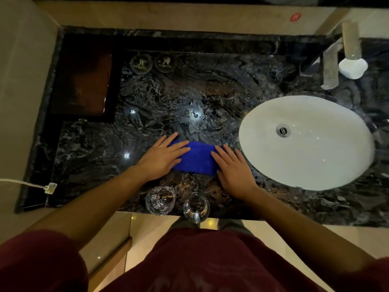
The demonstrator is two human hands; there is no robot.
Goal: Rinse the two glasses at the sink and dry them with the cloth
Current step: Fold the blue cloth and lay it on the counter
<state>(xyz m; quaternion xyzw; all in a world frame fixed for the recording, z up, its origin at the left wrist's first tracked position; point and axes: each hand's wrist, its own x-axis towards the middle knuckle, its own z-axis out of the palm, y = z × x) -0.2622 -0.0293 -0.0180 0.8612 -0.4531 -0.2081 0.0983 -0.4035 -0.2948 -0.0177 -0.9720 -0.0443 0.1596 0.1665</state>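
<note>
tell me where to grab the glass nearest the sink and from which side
Grip the right-hand glass around its side wall, coming from the right with the right hand. It stands upright, mouth up, near the counter's front edge, and the other glass stands close on its left, so the right side is probably freer.

A: You're shooting in dim, warm light. The dark marble counter (210, 91) swallows most of it; only small hard glare spots show near its middle and left.

B: Brightest area?

A: The white sink (315, 165), close to clipping, with soft sheen around the drain. The blue cloth (197, 157) reads oversaturated.

B: Sharpness?

A: Centre is fair, slightly soft and noisy. You get strong wide-angle bending at the edges: the counter's rim bows, and the tap (331, 66) at top right smears. The shirt (210, 260) at the bottom is blurred.
</note>
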